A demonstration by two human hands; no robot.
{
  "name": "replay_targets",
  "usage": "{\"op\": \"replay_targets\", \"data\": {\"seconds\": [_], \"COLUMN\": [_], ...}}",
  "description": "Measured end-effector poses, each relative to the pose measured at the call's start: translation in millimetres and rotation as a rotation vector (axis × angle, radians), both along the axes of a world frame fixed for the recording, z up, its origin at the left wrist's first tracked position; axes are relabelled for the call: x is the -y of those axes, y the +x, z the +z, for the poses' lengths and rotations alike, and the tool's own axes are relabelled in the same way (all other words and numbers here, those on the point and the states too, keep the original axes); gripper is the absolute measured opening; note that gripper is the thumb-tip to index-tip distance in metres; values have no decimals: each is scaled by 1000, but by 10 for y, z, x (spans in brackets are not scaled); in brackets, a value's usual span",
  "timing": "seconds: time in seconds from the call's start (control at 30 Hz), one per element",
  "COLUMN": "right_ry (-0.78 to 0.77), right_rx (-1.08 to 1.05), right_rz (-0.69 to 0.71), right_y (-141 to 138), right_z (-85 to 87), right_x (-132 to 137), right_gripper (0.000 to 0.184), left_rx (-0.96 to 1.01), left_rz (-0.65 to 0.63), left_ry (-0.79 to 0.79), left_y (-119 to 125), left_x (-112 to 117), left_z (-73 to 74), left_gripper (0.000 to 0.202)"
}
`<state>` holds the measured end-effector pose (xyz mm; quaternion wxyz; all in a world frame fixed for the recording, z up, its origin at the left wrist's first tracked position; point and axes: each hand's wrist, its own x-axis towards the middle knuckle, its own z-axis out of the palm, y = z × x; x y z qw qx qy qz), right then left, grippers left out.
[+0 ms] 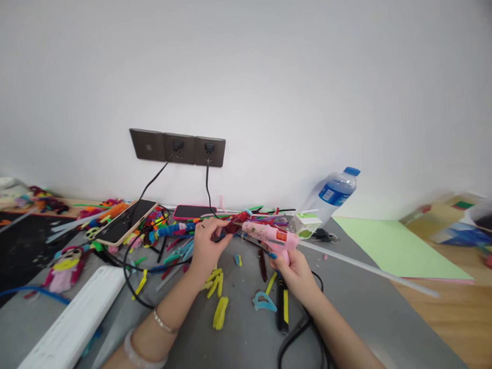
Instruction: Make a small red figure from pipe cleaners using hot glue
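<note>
Bottle [335, 194] capped, contents unclear; right hand [296, 273] grips glue gun [269, 235], left hand [209, 242] red piece [236, 222].

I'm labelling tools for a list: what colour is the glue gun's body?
Pink; the glue gun shows in the head view.

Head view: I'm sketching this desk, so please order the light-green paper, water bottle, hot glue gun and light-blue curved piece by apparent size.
1. Light-green paper
2. Water bottle and hot glue gun: too close to rank; the gun looks nearer the camera
3. Light-blue curved piece
</note>
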<state>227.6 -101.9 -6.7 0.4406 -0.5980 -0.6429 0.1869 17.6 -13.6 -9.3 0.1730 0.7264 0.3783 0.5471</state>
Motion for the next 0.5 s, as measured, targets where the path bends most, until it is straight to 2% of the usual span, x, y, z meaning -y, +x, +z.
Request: {"op": "replay_targets", "data": {"seconds": [0.3,0.5], "right_ry": [-14,0], "right_rx": [-55,-16], "right_rz": [-23,-42], "right_y": [23,33], "right_z": [-39,-44], "right_x": [-17,-18], "right_gripper": [46,43], "left_rx": [32,22], "left_rz": [6,13], "left_ry": [11,20], "left_y": [5,4], "left_x": [-9,-10], "left_z": [-14,-24], "left_gripper": [14,16]}}
